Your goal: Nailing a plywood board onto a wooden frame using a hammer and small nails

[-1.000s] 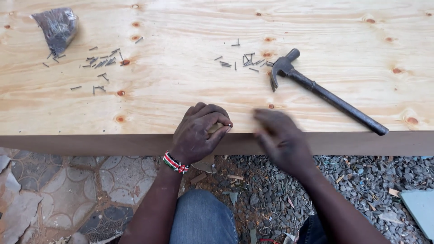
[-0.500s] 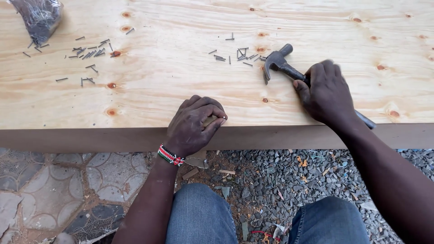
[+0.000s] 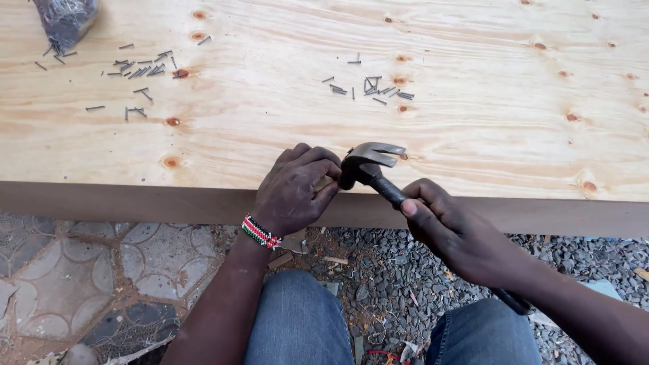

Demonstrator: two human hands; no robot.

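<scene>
At plywood's near edge: dark steel claw hammer [image 3: 370, 164], head poised just beside left hand [image 3: 294, 190], fingers curled and pinching something small, too hidden to identify. Right hand [image 3: 454, 230] wrapped tight around hammer's handle. Pale knotty plywood sheet [image 3: 473, 101] beneath; loose grey nails [image 3: 368, 86] scattered farther back, more [image 3: 138, 71] near dark plastic bag [image 3: 64, 20]. Beaded wristband [image 3: 260, 232] on left wrist.

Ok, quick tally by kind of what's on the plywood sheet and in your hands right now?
Hammer: 1, gripped by the right hand
Loose nail piles: 2, left pile and middle pile
Bag of nails: 1
Beaded wristband: 1, on the left hand
Total: 5; single nails too small to count.
</scene>
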